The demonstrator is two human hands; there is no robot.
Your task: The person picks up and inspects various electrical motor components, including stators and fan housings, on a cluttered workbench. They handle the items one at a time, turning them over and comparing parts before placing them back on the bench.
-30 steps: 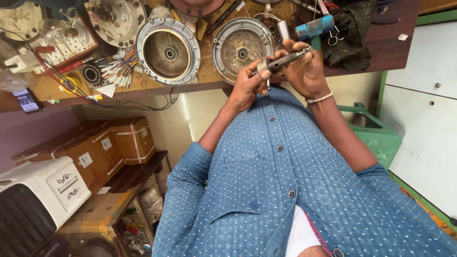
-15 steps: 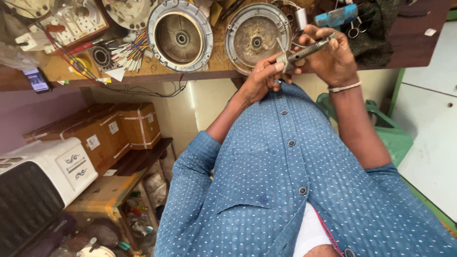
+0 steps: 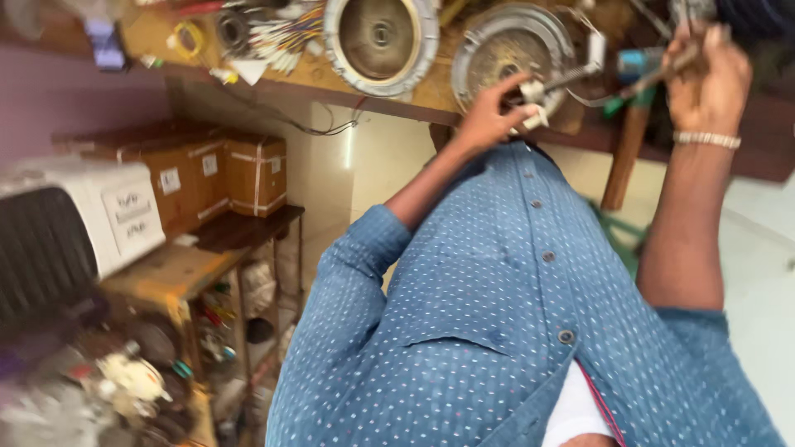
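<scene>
The view is blurred. My left hand [image 3: 489, 116] reaches to the wooden bench edge [image 3: 389, 103] and pinches a small white part [image 3: 530, 89] with a thin wire on it, just in front of a round metal motor housing [image 3: 501, 54]. My right hand [image 3: 704, 74], with a bracelet on the wrist, is raised to the right and grips a slender dark tool [image 3: 658, 76]. The two hands are apart. My blue dotted shirt [image 3: 497, 331] fills the lower middle.
A second round motor housing [image 3: 381, 37] and a bundle of coloured wires [image 3: 277, 33] lie on the bench. Below left stand cardboard boxes [image 3: 207, 174], a white appliance [image 3: 83, 223] and a cluttered wooden shelf unit [image 3: 199, 281]. A blue object [image 3: 639, 60] lies beside the tool.
The hands were together on the slender tool; now they have parted, the right keeping the tool, the left at the white part. The view has swung down and left.
</scene>
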